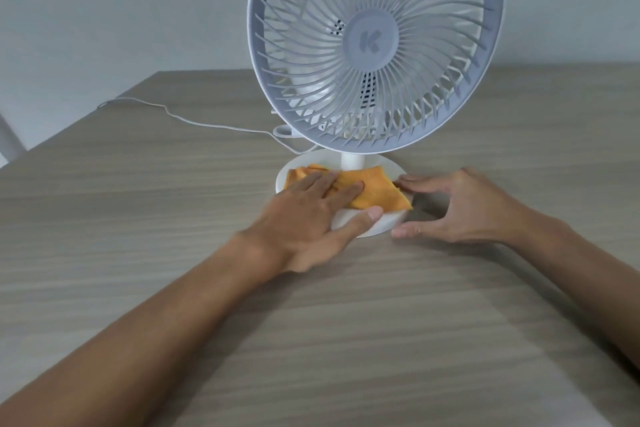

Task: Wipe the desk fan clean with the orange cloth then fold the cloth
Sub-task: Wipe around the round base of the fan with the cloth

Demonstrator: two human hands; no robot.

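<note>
Cloth (377, 189) under flat open left hand (311, 215) on desk fan (372, 42) base, right hand (460, 208) grip around base rim; cord (194, 122) behind.

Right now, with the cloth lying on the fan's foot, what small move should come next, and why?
Probably sweep the left hand, which presses flat on the orange cloth, toward the front rim of the base of the desk fan. That white rim lies uncovered, and the right hand holds the base's edge, which should steady it.
</note>
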